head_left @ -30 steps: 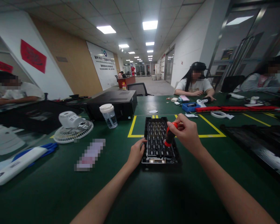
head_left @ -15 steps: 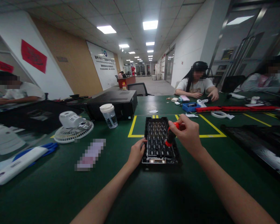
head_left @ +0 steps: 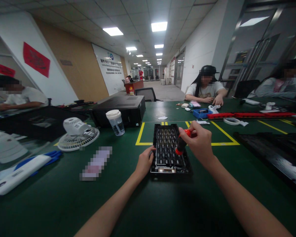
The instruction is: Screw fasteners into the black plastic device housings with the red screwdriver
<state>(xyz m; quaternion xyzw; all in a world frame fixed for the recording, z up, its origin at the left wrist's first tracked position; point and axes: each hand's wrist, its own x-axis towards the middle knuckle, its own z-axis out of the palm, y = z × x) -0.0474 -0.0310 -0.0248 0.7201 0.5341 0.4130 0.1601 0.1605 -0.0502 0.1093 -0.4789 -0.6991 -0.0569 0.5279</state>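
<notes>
A black rectangular panel (head_left: 171,169) with rows of slots lies flat on the green table in front of me. My left hand (head_left: 145,162) grips its left edge, fingers partly hidden behind the rim. Above the panel's right side, my right hand (head_left: 199,140) is closed round the top of a screwdriver (head_left: 181,144) with a black handle and red ends. The screwdriver leans a little, pointing down at the panel's right part. Its tip is too dark to make out.
Left on the table are a small white fan (head_left: 78,135), a lidded cup (head_left: 115,122), a black computer case (head_left: 128,107) and a white device (head_left: 21,174). A blue tray (head_left: 201,113) and a tape roll (head_left: 233,121) lie beyond; a co-worker (head_left: 206,87) sits opposite. Dark panels (head_left: 273,154) lie right.
My hands and the panel stay almost in place; the screwdriver's tilt shifts very slightly. Across the table, the co-worker's hand on the right of the picture has moved left, towards their other hand.
</notes>
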